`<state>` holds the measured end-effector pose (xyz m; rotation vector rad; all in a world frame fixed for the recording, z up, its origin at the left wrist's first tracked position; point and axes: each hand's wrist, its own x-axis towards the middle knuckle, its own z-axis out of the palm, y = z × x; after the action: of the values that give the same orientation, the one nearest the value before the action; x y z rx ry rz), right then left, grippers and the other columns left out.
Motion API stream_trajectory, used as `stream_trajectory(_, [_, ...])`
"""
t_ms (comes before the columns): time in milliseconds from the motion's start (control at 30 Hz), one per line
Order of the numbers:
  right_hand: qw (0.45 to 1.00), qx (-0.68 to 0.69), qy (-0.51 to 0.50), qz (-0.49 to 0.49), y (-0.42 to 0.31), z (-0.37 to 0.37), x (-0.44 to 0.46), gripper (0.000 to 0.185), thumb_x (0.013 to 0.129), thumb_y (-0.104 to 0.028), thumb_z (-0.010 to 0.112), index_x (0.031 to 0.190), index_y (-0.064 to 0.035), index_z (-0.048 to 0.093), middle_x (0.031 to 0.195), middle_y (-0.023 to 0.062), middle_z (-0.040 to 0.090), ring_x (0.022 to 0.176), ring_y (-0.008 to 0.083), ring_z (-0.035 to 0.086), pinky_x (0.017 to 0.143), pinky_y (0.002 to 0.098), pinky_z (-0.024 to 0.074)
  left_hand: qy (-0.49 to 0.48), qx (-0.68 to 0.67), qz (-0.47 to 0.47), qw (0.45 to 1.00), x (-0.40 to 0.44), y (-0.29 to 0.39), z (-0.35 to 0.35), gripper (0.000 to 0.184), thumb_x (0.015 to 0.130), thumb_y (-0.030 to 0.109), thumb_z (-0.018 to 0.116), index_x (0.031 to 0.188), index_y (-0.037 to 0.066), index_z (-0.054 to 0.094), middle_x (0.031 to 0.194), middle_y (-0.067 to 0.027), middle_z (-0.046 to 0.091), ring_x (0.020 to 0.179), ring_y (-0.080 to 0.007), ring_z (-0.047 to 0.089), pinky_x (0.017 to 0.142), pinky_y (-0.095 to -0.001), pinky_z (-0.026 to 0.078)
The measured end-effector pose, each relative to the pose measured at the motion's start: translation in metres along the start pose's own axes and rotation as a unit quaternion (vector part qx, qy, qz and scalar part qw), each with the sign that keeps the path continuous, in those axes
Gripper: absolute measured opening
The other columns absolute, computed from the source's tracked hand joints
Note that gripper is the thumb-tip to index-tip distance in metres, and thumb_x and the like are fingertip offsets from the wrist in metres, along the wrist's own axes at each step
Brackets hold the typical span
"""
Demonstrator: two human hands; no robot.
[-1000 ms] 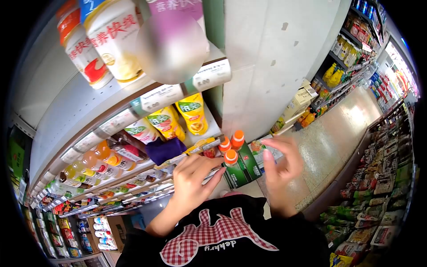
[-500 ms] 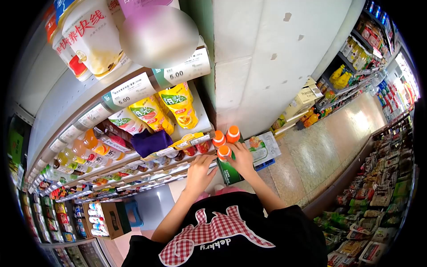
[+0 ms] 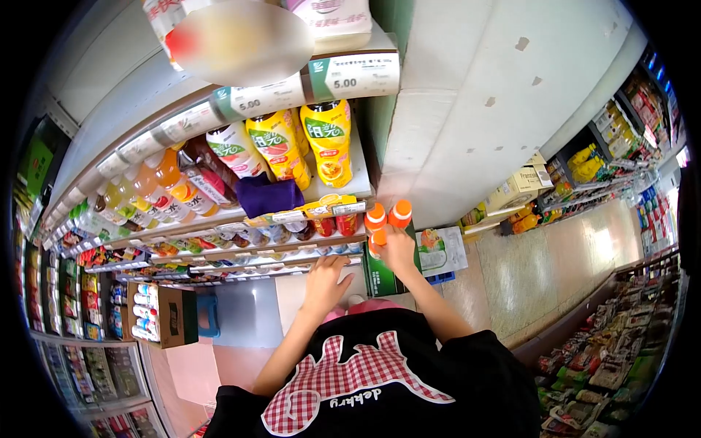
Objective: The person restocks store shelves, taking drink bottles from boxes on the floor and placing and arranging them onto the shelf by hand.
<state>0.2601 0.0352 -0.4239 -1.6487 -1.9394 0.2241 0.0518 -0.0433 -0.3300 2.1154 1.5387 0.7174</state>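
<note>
My right hand [image 3: 398,250] is closed around an orange-capped bottle [image 3: 378,236], whose body is mostly hidden by the hand and fingers. Just beyond it stand two more bottles with orange caps, one on the left [image 3: 376,214] and one on the right [image 3: 401,210]. All three are at a green carton [image 3: 382,280] beside the shelf's end. My left hand [image 3: 327,282] holds nothing. Its fingers are apart and point toward the lower shelf edge, a short way left of the bottles.
A purple cloth [image 3: 270,196] lies on the shelf before yellow drink bottles [image 3: 326,144]. A pale pillar [image 3: 453,124] rises behind the carton. A box of white bottles [image 3: 166,315] stands at lower left, near a blue stool [image 3: 208,315]. Packaged snacks [image 3: 584,365] fill the right side.
The view has turned, so the shelf appears shifted right and lower. My right fingers have moved from over the cap to around the bottle. My left hand is slightly farther from the bottles.
</note>
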Motion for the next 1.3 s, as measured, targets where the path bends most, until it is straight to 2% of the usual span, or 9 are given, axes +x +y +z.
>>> stream_trajectory(200, [0.998, 0.056, -0.017, -0.006, -0.005, -0.037, -0.008, 0.033, 0.070, -0.025, 0.081, 0.094, -0.0083, 0.065, 0.088, 0.0133, 0.069, 0.082, 0.0330, 0.068, 0.069, 0.0444, 0.0528, 0.016, -0.005, -0.021, 1.000, -0.008, -0.010, -0.004, 0.027, 0.078, 0.014, 0.075, 0.101, 0.004, 0.066, 0.100, -0.0123, 0.069, 0.099, -0.0364, 0.061, 0.085, -0.0460, 0.050])
stream_trajectory(467, [0.978, 0.195, 0.058, -0.046, -0.079, -0.151, 0.012, 0.036, 0.069, -0.029, 0.085, 0.081, -0.0074, 0.059, 0.064, 0.0090, 0.065, 0.056, 0.0257, 0.066, 0.054, 0.0355, 0.0511, 0.077, -0.057, 0.049, 0.994, 0.007, 0.021, -0.018, 0.064, 0.066, 0.029, 0.086, 0.120, 0.005, 0.061, 0.109, -0.0121, 0.065, 0.102, -0.0357, 0.059, 0.089, -0.0448, 0.046])
stream_trajectory(567, [0.969, 0.234, 0.061, -0.045, -0.104, -0.188, 0.017, 0.031, 0.069, -0.017, 0.086, 0.079, -0.0007, 0.062, 0.063, 0.0012, 0.065, 0.058, 0.0020, 0.058, 0.052, 0.0201, 0.0459, 0.105, -0.021, 0.071, 0.992, 0.007, 0.053, -0.030, 0.075, 0.061, 0.039, 0.089, 0.122, 0.006, 0.061, 0.107, -0.0092, 0.064, 0.103, -0.0339, 0.056, 0.090, -0.0451, 0.041])
stream_trajectory(667, [0.973, 0.219, 0.062, -0.048, -0.135, -0.224, 0.021, 0.030, 0.069, -0.015, 0.086, 0.080, 0.0000, 0.062, 0.066, 0.0010, 0.066, 0.059, 0.0003, 0.056, 0.051, 0.0184, 0.0441, 0.169, 0.016, 0.060, 0.984, -0.001, 0.079, -0.036, 0.079, 0.060, 0.046, 0.088, 0.123, 0.007, 0.062, 0.106, -0.0070, 0.062, 0.107, -0.0299, 0.055, 0.092, -0.0465, 0.033])
stream_trajectory(767, [0.957, 0.257, 0.091, -0.100, -0.148, -0.234, 0.022, 0.031, 0.069, -0.014, 0.086, 0.083, -0.0005, 0.062, 0.066, -0.0007, 0.064, 0.056, -0.0007, 0.052, 0.048, 0.0174, 0.0394, 0.241, 0.057, 0.042, 0.968, -0.006, 0.097, -0.048, 0.075, 0.061, 0.049, 0.086, 0.119, 0.007, 0.063, 0.106, -0.0059, 0.062, 0.110, -0.0274, 0.055, 0.093, -0.0482, 0.031])
stream_trajectory(867, [0.955, 0.253, 0.115, -0.108, -0.173, -0.251, 0.024, 0.038, 0.063, -0.027, 0.089, 0.079, -0.0068, 0.060, 0.059, 0.0009, 0.057, 0.046, 0.0096, 0.051, 0.045, 0.0251, 0.0387, 0.269, 0.050, 0.026, 0.962, -0.011, 0.106, -0.060, 0.073, 0.060, 0.049, 0.086, 0.115, 0.007, 0.064, 0.106, -0.0062, 0.062, 0.110, -0.0271, 0.054, 0.093, -0.0477, 0.030])
stream_trajectory(1000, [0.944, 0.257, 0.114, -0.172, -0.196, -0.268, 0.024, 0.038, 0.063, -0.026, 0.089, 0.082, -0.0054, 0.062, 0.062, 0.0025, 0.059, 0.048, 0.0113, 0.054, 0.046, 0.0250, 0.0402, 0.302, 0.048, 0.035, 0.951, -0.020, 0.104, -0.076, 0.073, 0.057, 0.047, 0.086, 0.113, 0.007, 0.064, 0.105, -0.0057, 0.061, 0.104, -0.0255, 0.053, 0.091, -0.0456, 0.029])
stream_trajectory(1167, [0.901, 0.326, 0.109, -0.266, -0.220, -0.275, 0.023, 0.046, 0.064, -0.023, 0.091, 0.096, -0.0007, 0.066, 0.076, 0.0074, 0.068, 0.059, 0.0179, 0.064, 0.054, 0.0261, 0.0487, 0.378, 0.067, 0.072, 0.920, -0.028, 0.108, -0.112, 0.075, 0.056, 0.057, 0.086, 0.106, 0.006, 0.065, 0.095, -0.0029, 0.064, 0.090, -0.0220, 0.057, 0.089, -0.0418, 0.029])
stream_trajectory(1300, [0.892, 0.274, 0.114, -0.341, -0.250, -0.291, 0.026, 0.063, 0.065, -0.019, 0.090, 0.120, 0.0034, 0.067, 0.079, 0.0063, 0.063, 0.060, 0.0163, 0.055, 0.053, 0.0258, 0.0421, 0.392, 0.064, 0.081, 0.914, -0.037, 0.107, -0.144, 0.076, 0.056, 0.060, 0.086, 0.102, 0.004, 0.065, 0.093, -0.0053, 0.066, 0.085, -0.0220, 0.058, 0.087, -0.0393, 0.030])
